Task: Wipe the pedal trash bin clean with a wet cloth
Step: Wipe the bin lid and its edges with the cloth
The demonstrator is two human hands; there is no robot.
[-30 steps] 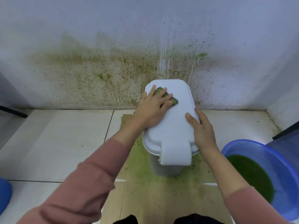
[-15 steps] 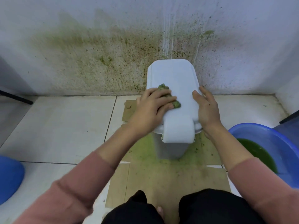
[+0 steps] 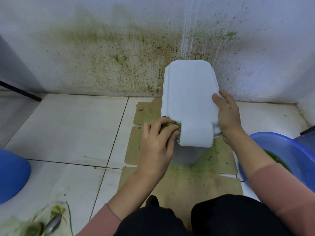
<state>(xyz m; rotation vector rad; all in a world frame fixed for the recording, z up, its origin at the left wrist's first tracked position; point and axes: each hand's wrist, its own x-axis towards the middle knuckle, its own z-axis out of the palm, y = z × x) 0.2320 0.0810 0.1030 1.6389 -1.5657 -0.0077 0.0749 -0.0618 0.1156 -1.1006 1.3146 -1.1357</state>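
Note:
A white pedal trash bin [image 3: 189, 92] stands on stained cardboard against the wall, its lid closed. My left hand [image 3: 157, 145] grips a green-stained wet cloth [image 3: 172, 124] and presses it against the lid's near left corner, beside the white hinge block [image 3: 196, 135]. Most of the cloth is hidden under my fingers. My right hand [image 3: 227, 116] clasps the lid's right edge, thumb on top, fingers down the side.
Flattened cardboard [image 3: 185, 183] smeared green lies under the bin. A blue basin [image 3: 289, 150] with green water sits at the right. Another blue object [image 3: 12, 174] is at the left edge. A dirty rag with a metal utensil [image 3: 51, 223] lies bottom left. The wall [image 3: 119, 57] is spattered green.
My left hand has dragged the cloth from the far part of the lid toward me, down to the near left corner. My right hand stays on the lid's right edge.

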